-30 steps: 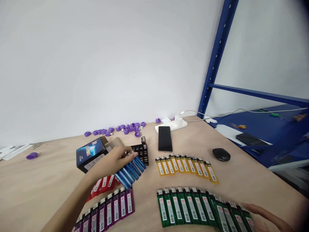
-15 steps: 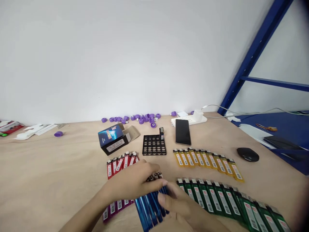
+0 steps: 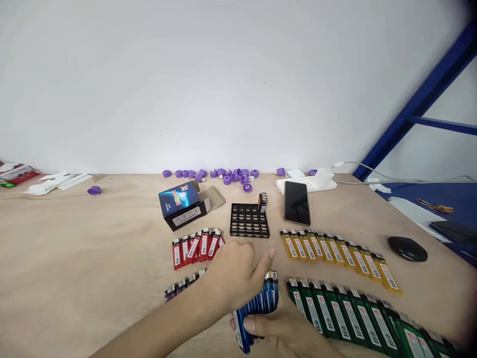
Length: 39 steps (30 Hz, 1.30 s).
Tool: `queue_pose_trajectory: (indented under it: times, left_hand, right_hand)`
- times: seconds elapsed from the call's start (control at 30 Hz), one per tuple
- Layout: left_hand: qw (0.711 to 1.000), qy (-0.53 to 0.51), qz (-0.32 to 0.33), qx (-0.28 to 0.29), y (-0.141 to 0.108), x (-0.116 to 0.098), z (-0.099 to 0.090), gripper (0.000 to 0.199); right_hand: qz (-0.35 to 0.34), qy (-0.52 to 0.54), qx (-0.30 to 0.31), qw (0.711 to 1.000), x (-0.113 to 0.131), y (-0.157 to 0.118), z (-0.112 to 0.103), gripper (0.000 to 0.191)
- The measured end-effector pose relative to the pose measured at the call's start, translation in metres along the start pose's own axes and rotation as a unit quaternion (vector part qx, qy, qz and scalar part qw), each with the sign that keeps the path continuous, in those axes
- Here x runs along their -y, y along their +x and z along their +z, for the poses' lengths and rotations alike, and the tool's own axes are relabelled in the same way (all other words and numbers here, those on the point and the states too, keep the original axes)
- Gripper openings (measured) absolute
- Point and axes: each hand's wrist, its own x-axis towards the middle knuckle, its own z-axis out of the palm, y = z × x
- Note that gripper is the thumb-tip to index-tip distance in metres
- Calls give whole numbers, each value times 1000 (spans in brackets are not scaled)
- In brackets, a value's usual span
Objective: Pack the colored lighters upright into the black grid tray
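Several blue lighters (image 3: 257,308) are bunched in my right hand (image 3: 286,323), its thumb pressed across them at the bottom centre. My left hand (image 3: 236,271) lies over the upper part of the bunch with its thumb raised; its fingers are curled and their tips are hidden. Red lighters (image 3: 196,247) lie beyond my left forearm, which partly covers the purple lighters (image 3: 182,286). To the right are a row of yellow lighters (image 3: 335,251) and a row of green lighters (image 3: 346,313). A black grid tray (image 3: 249,221) holds a few upright lighters (image 3: 263,203) at its back right corner.
An open blue box (image 3: 181,204) sits left of the tray. Purple caps (image 3: 227,176) line the wall. A phone (image 3: 296,203), a white power strip (image 3: 316,185) and a black mouse (image 3: 407,248) are at the right.
The view has shifted, so table items appear moved. My left hand has turned over the blue lighters, its thumb now raised. The bunch is more upright in my right hand.
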Motion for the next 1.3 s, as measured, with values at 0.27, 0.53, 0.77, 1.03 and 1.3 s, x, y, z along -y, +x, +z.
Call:
queue_pose_trajectory:
  times: [0.27,0.53,0.77,1.03,1.3]
  left_hand:
    - [997,-38,-47,-42,9,2,13,68]
    - [988,-124,-34,-83,11,3,17,60]
    - [943,-307,13,-126,-6,4,28,34]
    - [830,-554,-56,-39,-21,-5,40,63]
    - [698,-675,-227,71,-16,-2,46,43]
  right_hand:
    - [-31,61,-52,996,-11,-8,5,58]
    - [-61,143,-91,984,-1,-9,17,84]
    - [-70,200,-96,972,13,-17,24,111]
    - [-58,156,-43,985,28,-23,11,78]
    - [-86,50,-29,995,25,-20,-2,47]
